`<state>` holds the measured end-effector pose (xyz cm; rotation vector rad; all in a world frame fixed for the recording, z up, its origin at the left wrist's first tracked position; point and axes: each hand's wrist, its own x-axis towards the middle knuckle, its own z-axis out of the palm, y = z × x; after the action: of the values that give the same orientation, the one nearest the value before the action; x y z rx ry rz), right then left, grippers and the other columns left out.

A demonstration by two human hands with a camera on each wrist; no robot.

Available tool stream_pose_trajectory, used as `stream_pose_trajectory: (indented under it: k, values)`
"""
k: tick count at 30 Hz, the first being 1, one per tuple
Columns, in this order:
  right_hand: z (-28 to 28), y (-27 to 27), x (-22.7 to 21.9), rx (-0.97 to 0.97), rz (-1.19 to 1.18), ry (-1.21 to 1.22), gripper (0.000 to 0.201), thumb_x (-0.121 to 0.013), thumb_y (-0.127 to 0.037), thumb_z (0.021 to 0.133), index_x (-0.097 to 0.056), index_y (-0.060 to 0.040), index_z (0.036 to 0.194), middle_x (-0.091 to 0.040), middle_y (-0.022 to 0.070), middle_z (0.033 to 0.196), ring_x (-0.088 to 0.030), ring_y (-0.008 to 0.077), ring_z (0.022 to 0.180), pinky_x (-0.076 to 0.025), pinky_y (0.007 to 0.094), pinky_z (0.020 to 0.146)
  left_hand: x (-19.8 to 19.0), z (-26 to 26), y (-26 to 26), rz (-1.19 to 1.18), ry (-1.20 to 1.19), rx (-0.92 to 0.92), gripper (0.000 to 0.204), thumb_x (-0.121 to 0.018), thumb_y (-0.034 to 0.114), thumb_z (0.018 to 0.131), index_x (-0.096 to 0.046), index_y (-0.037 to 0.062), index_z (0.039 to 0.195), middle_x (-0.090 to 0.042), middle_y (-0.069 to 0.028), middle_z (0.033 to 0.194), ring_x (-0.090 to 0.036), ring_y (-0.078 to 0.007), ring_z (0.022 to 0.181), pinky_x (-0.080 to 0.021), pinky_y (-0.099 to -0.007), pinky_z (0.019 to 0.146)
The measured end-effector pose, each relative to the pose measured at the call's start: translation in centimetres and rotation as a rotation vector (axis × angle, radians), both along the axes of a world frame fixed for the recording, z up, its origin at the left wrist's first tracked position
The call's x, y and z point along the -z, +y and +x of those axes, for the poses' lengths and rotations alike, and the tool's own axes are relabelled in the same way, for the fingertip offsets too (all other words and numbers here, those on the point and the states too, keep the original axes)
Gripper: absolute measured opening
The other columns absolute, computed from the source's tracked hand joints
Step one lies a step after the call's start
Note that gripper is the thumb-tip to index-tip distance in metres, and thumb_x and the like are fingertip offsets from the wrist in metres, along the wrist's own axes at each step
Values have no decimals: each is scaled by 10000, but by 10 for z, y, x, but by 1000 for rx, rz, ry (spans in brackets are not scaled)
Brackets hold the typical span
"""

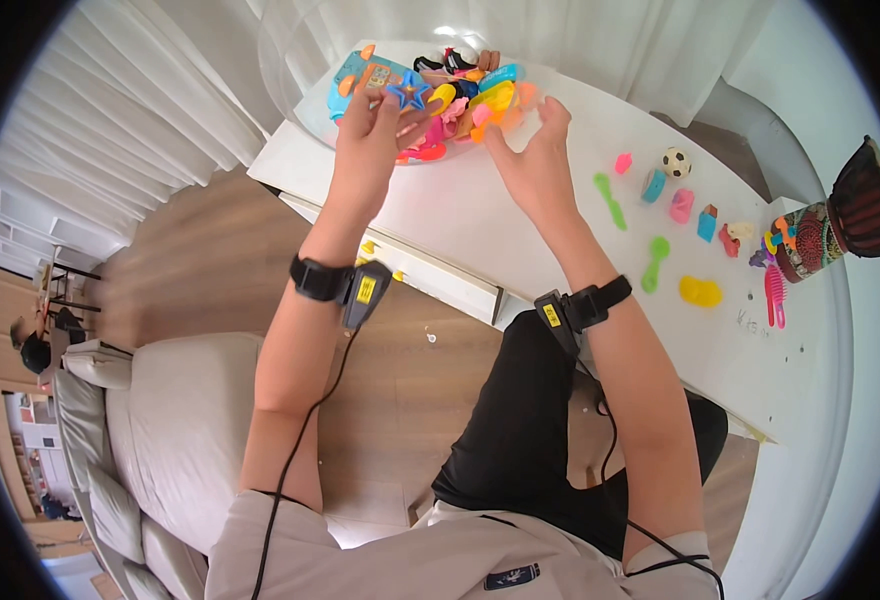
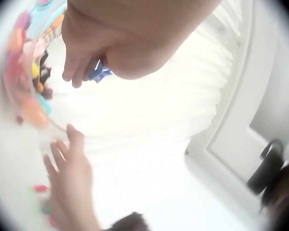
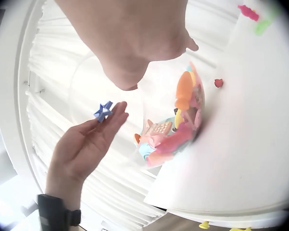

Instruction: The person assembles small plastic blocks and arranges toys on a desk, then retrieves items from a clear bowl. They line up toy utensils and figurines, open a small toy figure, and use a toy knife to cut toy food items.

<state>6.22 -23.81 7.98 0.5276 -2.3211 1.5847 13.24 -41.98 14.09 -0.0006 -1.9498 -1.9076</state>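
Observation:
A blue star-shaped piece [image 1: 409, 91] is pinched between the thumb and fingers of the left hand [image 1: 368, 150], above the left part of a clear round bowl of colourful toys. The right wrist view shows the star [image 3: 103, 111] at the fingertips of the left hand [image 3: 84, 147]. At the bowl's right side the right hand [image 1: 540, 165] is raised with fingers and thumb spread, holding nothing visible; whether it touches the bowl I cannot tell. Inside the bowl lie a yellow piece [image 1: 497, 97], a teal toy [image 1: 344, 84] and several others.
On the white table [image 1: 520, 255] to the right lie a football [image 1: 675, 162], green spoon-like pieces [image 1: 656, 264], a yellow piece [image 1: 700, 291], a pink comb [image 1: 775, 296] and several small toys. A patterned drum-like object [image 1: 808, 240] stands at the right end. White curtains hang behind.

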Motion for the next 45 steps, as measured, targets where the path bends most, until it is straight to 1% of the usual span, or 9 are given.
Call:
stream_pose_trajectory:
  k: [1,4,14,17,19,22,30,36,45]
  values:
    - [-2,-3,-3,30,20,152,821,-754,-295,930,-282,153,1431,-428,345,1433,-514,464,1334,-464,475,1095,-9,11,7,315,-25,88,280,-430,140,1128,-492,-101,1258,-589,-264,1382,-628,-386,1302,-529,-446,1132]
    - [-17,-13,-7,74,58,338,793,-747,-258,911,-305,149,1428,-452,351,1388,-513,496,1286,-480,490,1061,-15,28,9,538,-45,242,297,-405,146,1134,-492,-105,1267,-589,-279,1380,-618,-397,1308,-517,-463,1155]
    - [-45,-22,-31,48,85,232,922,-792,-309,848,-273,163,1445,-423,369,1403,-554,521,1250,-522,499,1023,7,43,20,625,-47,245,270,-422,153,1133,-498,-75,1255,-579,-290,1387,-610,-384,1316,-504,-460,1172]
    - [-45,-26,-30,104,100,289,959,-817,-322,826,-274,166,1447,-427,360,1387,-477,503,1320,-503,491,1047,23,46,30,549,5,175,220,-468,83,1108,-490,-63,1272,-594,-265,1356,-642,-332,1269,-527,-448,1141]
    - [-46,-28,-25,101,90,321,971,-827,-324,816,-277,172,1443,-433,354,1376,-431,495,1350,-492,487,1056,50,43,35,-34,263,-102,271,-590,4,1040,-484,-43,1285,-621,-213,1300,-677,-264,1180,-580,-420,1056]
    - [-47,-28,-22,75,57,295,1004,-841,-337,802,-272,190,1439,-434,356,1373,-364,488,1393,-472,486,1077,74,44,42,-463,352,-255,401,-704,-54,952,-484,-27,1286,-639,-172,1240,-693,-230,1099,-617,-403,974]
    - [-68,-34,-12,212,129,289,1106,-839,-379,793,-215,259,1447,-401,403,1421,-357,534,1409,-394,495,1169,168,26,49,-647,69,-285,411,-820,125,882,-592,73,1221,-740,-118,1059,-754,-248,929,-605,-371,804]
    - [-56,-40,-38,27,-186,96,1089,-831,-378,808,-212,259,1438,-319,419,1464,-332,541,1424,-354,494,1197,168,28,51,-619,177,-324,407,-845,161,849,-618,81,1177,-751,-85,970,-759,-231,887,-589,-360,733]
    - [-43,-44,-35,92,-39,72,1051,-831,-322,833,-185,230,1452,-307,402,1479,-269,469,1465,-408,479,1153,163,30,51,-588,145,-277,471,-845,105,840,-627,57,1255,-757,-103,1077,-762,-205,910,-598,-336,816]
